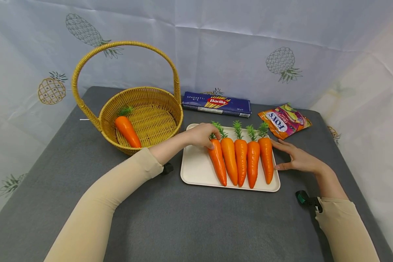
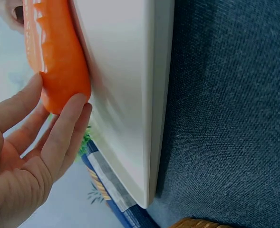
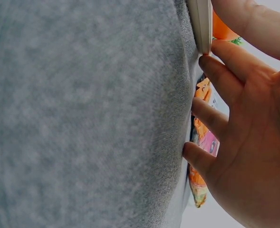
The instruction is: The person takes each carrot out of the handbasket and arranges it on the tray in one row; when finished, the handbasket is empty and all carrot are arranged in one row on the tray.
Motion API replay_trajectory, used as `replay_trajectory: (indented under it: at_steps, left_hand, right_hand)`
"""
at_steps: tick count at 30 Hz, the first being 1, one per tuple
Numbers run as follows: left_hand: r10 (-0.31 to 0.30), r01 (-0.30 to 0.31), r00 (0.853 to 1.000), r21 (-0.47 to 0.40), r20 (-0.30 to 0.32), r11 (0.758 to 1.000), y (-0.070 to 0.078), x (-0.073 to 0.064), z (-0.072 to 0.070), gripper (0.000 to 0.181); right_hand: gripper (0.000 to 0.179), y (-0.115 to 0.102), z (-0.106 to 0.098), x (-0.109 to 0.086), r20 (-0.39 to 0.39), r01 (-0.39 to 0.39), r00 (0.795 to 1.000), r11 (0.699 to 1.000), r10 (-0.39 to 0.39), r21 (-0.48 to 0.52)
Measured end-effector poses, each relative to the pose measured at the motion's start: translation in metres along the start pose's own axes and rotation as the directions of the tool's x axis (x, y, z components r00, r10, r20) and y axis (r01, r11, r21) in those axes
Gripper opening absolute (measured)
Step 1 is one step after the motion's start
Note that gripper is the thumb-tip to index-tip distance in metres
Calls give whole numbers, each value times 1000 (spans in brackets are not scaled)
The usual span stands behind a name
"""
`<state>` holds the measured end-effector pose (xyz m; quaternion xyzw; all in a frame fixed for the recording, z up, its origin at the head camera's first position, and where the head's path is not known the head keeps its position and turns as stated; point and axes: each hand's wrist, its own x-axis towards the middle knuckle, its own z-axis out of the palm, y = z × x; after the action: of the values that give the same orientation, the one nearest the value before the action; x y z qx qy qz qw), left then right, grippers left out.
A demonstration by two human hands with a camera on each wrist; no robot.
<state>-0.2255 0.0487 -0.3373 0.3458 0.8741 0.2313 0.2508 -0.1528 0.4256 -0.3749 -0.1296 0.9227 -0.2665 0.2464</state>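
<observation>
Several orange toy carrots with green leafy tops lie side by side on a cream tray [image 1: 194, 165]. My left hand [image 1: 202, 134] pinches the thick upper end of the leftmost carrot [image 1: 218, 164]. In the left wrist view, thumb and fingertips touch that carrot [image 2: 61, 61] from both sides, close above the tray's surface. At the tray's right edge, my right hand [image 1: 296, 158] has its fingers spread and touches the rim. The right wrist view shows fingertips against the tray's side [image 3: 203, 28] and on the cloth.
A wicker basket [image 1: 157, 120] with a tall handle stands left of the tray, one carrot [image 1: 127, 131] inside. Behind the tray lies a blue spaghetti box [image 1: 217, 104]. An orange candy bag [image 1: 284, 120] sits at the back right. Dark grey cloth [image 1: 196, 225] covers the table.
</observation>
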Motion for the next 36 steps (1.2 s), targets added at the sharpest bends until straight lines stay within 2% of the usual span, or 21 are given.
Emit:
replay_trajectory:
  at_steps: [9, 22, 36]
  left_hand:
    - [-13, 13, 1000, -4, 21, 1000, 0, 0, -2, 37]
    - [-62, 62, 998, -22, 13, 998, 1, -6, -11, 40]
    - [-1, -1, 999, -67, -38, 998, 4, -18, -31, 40]
  right_hand:
    - [98, 0, 0, 0, -2, 3, 1000, 1000, -3, 3]
    - [98, 1, 1, 0, -3, 5, 1000, 1000, -5, 14]
    - [98, 0, 1, 0, -4, 9, 1000, 1000, -9, 13]
